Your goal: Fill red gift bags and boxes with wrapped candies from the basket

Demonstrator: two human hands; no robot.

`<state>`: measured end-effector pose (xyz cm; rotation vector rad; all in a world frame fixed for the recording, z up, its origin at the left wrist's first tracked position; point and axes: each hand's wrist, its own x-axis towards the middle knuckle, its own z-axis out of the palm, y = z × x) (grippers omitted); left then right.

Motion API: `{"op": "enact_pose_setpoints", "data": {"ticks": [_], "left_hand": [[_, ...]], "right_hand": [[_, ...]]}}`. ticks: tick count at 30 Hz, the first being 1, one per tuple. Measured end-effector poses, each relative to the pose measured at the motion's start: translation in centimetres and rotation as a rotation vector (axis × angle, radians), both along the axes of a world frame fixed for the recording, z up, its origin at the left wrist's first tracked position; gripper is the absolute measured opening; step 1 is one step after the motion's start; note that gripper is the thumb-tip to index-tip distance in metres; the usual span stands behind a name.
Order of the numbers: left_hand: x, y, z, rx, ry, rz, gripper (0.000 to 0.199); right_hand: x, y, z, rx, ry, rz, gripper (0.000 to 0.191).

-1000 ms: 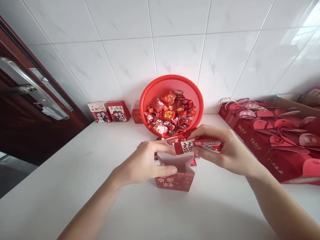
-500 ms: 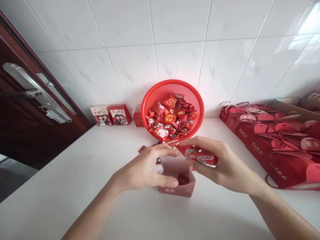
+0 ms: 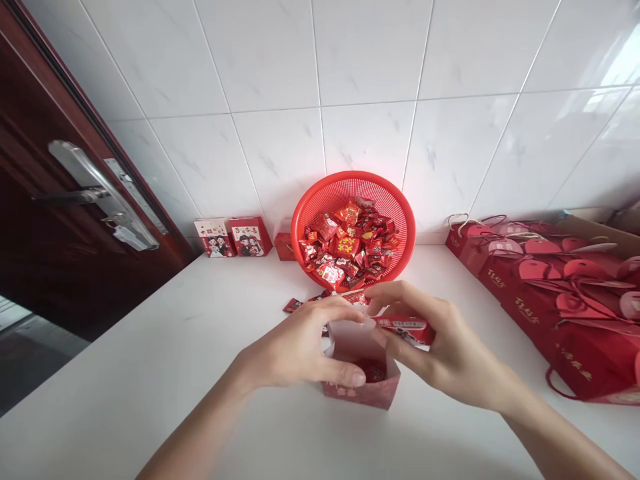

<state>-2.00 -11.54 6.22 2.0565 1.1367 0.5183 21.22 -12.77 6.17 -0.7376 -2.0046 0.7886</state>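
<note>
A small red paper box (image 3: 360, 395) stands on the white table with its top uncovered, and some red-wrapped candy lies at its bottom. My left hand (image 3: 295, 347) curves over its left side, thumb at the front wall and fingers toward the back flap. Between thumb and fingers, my right hand (image 3: 445, 347) pinches a small red packet (image 3: 406, 327) with white print, just above the box's right side. Behind, a red plastic basket (image 3: 354, 176), tilted toward me, holds many wrapped candies (image 3: 345, 247). Loose red packets (image 3: 293, 305) lie before it, partly covered by my hands.
Two printed cards or boxes (image 3: 250, 239) lean on the tiled wall, with a small red box (image 3: 285, 247) beside the basket. Red gift boxes with cord handles (image 3: 525, 293) crowd the right side. A dark door with a metal handle (image 3: 100, 193) stands at left.
The view has shifted slightly, so everything sits a little lower and further right. My right hand tilts the packet a bit flatter over the box; my left hand keeps its place.
</note>
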Motion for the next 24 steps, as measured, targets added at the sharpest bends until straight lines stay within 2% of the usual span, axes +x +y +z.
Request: {"op": "enact_pose_setpoints", "data": {"ticks": [2, 6, 8, 13, 17, 21, 24], "left_hand": [[0.0, 0.0, 0.0, -0.010, -0.005, -0.011, 0.070], [-0.1, 0.0, -0.1, -0.011, 0.010, 0.012, 0.071], [-0.1, 0.0, -0.1, -0.003, 0.019, 0.014, 0.073], [0.4, -0.7, 0.6, 0.022, -0.017, -0.080, 0.067], [0.8, -1.2, 1.0, 0.043, -0.063, -0.143, 0.063], [0.9, -1.2, 0.8, 0.050, -0.051, -0.091, 0.069], [0.7, -0.9, 0.5, 0.048, -0.037, -0.066, 0.072]], "right_hand": [[0.2, 0.0, 0.0, -0.089, 0.102, -0.029, 0.019], [0.5, 0.0, -0.4, -0.332, 0.326, 0.058, 0.016], [0.4, -0.2, -0.5, -0.337, 0.361, 0.070, 0.015], [-0.3, -0.7, -0.2, -0.067, 0.269, 0.015, 0.007], [-0.5, -0.8, 0.1, 0.159, 0.078, 0.051, 0.020], [-0.6, -0.5, 0.1, 0.364, -0.120, 0.081, 0.032], [-0.5, -0.3, 0.2, 0.427, -0.149, 0.050, 0.039]]}}
